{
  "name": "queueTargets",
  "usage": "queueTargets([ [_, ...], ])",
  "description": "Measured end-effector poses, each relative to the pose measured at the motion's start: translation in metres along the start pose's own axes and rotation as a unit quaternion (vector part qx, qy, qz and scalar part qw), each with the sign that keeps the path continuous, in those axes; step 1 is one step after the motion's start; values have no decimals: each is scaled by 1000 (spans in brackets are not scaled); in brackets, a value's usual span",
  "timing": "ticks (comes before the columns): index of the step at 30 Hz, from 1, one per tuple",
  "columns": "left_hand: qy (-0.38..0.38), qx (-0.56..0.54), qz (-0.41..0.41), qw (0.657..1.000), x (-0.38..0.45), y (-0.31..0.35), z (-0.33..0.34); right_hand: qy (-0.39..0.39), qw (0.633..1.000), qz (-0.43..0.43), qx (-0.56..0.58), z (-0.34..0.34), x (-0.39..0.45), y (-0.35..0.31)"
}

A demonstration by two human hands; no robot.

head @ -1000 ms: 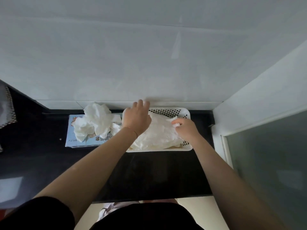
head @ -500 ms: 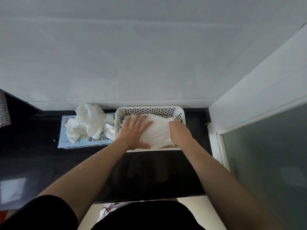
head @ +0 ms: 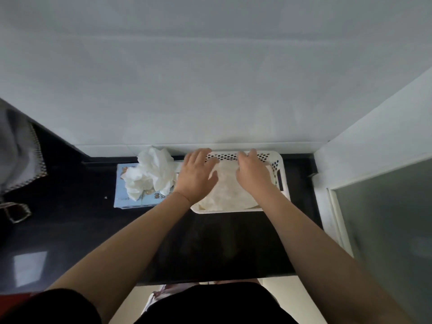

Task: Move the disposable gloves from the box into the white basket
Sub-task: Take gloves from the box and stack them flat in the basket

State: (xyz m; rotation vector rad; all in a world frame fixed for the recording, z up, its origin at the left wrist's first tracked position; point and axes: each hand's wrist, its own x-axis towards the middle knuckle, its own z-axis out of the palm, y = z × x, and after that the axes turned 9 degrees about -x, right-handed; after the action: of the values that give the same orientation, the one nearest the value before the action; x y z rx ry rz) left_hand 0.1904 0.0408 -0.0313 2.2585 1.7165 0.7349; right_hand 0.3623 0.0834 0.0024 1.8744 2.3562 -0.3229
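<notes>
A dark surface (head: 210, 244) runs beneath a pale wall, carrying a white basket (head: 279, 169) pushed against the back edge. Inside the basket lies a flattened stack of disposable gloves (head: 224, 192), directly under both palms. The left hand (head: 197, 175) and right hand (head: 253, 175) rest side by side on the stack, fingers straight and spread toward the basket's perforated far wall; neither grip closes on anything, and the flat pressing seems meant to squeeze the springy plastic down so it stays below the rim. Just left of the left hand sits the blue box (head: 133, 197), touching or nearly touching the basket, with a crumpled bunch of gloves (head: 152, 174) billowing from its opening, not yet moved across.
</notes>
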Motion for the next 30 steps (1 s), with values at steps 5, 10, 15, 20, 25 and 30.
queueTargets([
  [5, 40, 88, -279, 955, -27, -63, -66, -6, 995, -71, 76, 0, 6, -90],
  [10, -81, -20, -393, 916, -43, -104, -97, -20, 992, -74, 103, 7, 6, -145],
  [15, -17, -100, -342, 934, -50, -117, -122, -2, 986, -53, 157, -3, 7, -168],
  [20, 72, -276, -270, 920, -39, -103, -164, 24, 940, -10, 340, -33, 5, -185],
  [25, 77, -493, -317, 807, -25, -95, -197, -38, 891, -87, 445, -64, -7, -196],
  [30, 48, -487, -313, 814, -22, -87, -200, -8, 894, -47, 445, -69, -10, -201],
])
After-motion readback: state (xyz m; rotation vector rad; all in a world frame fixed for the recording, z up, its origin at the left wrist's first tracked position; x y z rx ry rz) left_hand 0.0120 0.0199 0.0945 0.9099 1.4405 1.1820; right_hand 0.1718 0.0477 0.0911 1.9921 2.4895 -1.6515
